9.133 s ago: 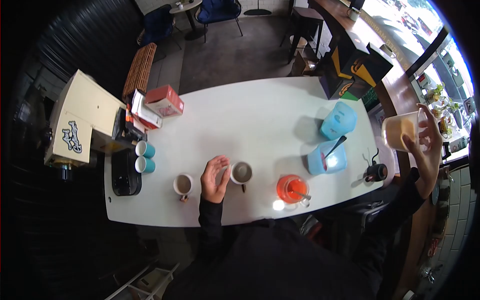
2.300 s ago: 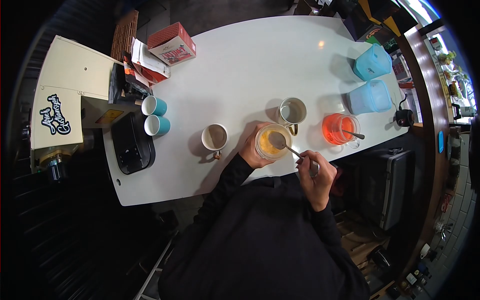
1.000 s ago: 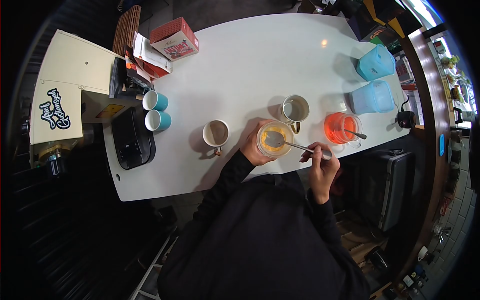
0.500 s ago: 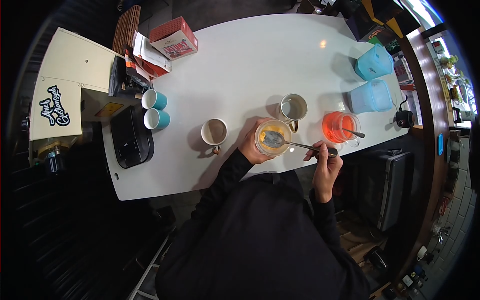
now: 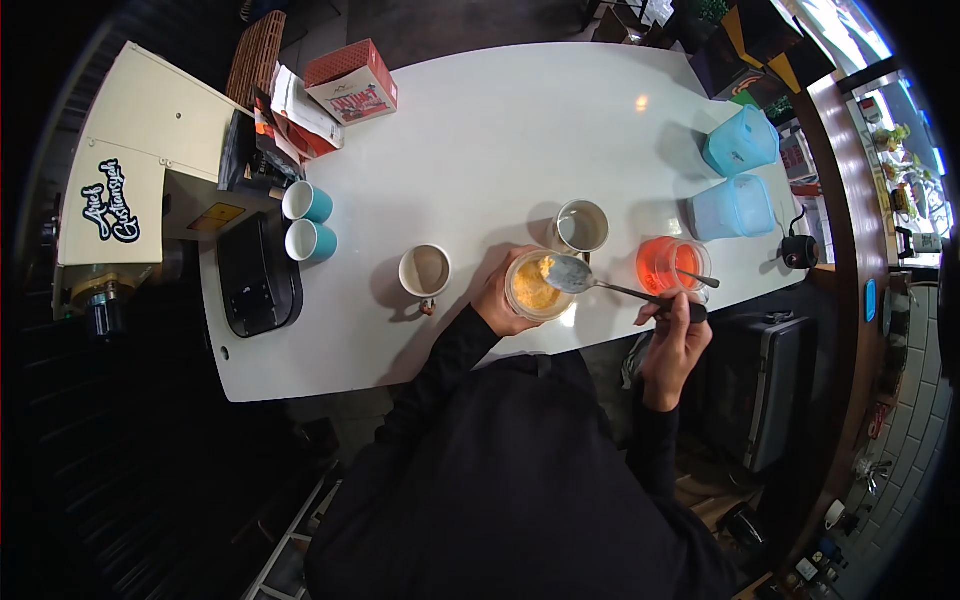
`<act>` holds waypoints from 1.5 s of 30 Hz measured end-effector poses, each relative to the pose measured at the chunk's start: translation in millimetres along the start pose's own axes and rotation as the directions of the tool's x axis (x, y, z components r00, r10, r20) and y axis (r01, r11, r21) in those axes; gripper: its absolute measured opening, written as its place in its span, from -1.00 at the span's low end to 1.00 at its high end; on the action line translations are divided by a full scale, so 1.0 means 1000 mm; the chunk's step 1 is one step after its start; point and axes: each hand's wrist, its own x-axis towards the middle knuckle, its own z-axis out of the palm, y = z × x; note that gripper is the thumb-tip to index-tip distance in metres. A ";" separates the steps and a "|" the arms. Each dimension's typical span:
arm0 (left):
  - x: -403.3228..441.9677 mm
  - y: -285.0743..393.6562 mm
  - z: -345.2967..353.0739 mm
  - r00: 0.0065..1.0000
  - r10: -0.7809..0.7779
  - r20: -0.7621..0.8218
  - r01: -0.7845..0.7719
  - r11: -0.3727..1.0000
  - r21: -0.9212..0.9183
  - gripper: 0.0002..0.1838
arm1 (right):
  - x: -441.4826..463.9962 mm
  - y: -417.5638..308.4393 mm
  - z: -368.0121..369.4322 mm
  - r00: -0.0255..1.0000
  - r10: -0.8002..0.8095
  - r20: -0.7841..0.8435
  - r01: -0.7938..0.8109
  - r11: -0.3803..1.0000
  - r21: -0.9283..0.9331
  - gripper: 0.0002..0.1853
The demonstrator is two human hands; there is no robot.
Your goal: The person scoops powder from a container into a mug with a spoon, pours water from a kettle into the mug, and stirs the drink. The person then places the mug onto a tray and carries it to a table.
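Nearer than the grey mug (image 5: 573, 215), a spoon (image 5: 625, 290) is pinched in the right hand (image 5: 672, 348), its bowl (image 5: 571, 274) over a tub (image 5: 545, 316) clasped in the left hand (image 5: 494, 303); if the spoon is tilted, its yellow clump (image 5: 547, 266) could be spilled.

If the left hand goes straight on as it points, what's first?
The left hand, holding the container, would probably meet the mug just beyond it; depth is unclear, so it might pass above.

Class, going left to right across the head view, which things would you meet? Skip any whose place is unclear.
Cream machine, two teal cups, white mug, clear tub, jug of red liquid, black kettle.
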 end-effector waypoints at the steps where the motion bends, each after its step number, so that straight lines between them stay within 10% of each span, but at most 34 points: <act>1: 0.000 0.002 -0.001 1.000 -0.016 -0.003 0.016 1.000 -0.003 -0.11 | 0.004 -0.002 -0.005 1.000 -0.018 -0.008 0.018 1.000 0.013 -0.70; 12: -0.001 -0.002 -0.001 1.000 -0.009 0.003 0.009 1.000 -0.015 -0.08 | 0.023 -0.014 -0.007 0.954 -0.295 0.055 0.293 0.872 -0.392 -0.78; 24: -0.011 0.046 -0.028 0.984 -0.172 0.051 0.173 0.985 -0.007 0.20 | 0.022 -0.044 -0.010 0.907 -0.419 0.037 0.399 0.830 -0.391 -0.77; 29: -0.023 0.087 -0.078 0.990 -0.121 0.070 0.109 0.983 0.147 -0.16 | 0.007 -0.047 0.002 0.964 -0.232 0.126 0.263 0.892 -0.367 -0.79; 35: -0.041 0.070 -0.124 0.877 -0.086 -0.473 0.236 0.935 0.266 -0.48 | 0.001 -0.036 0.017 0.943 -0.190 0.274 0.297 0.850 -0.434 -0.91; 45: -0.047 0.023 -0.112 0.942 -0.133 -0.309 0.265 0.861 0.435 -0.04 | -0.008 -0.028 0.044 0.883 -0.212 0.419 0.430 0.724 -0.539 -0.90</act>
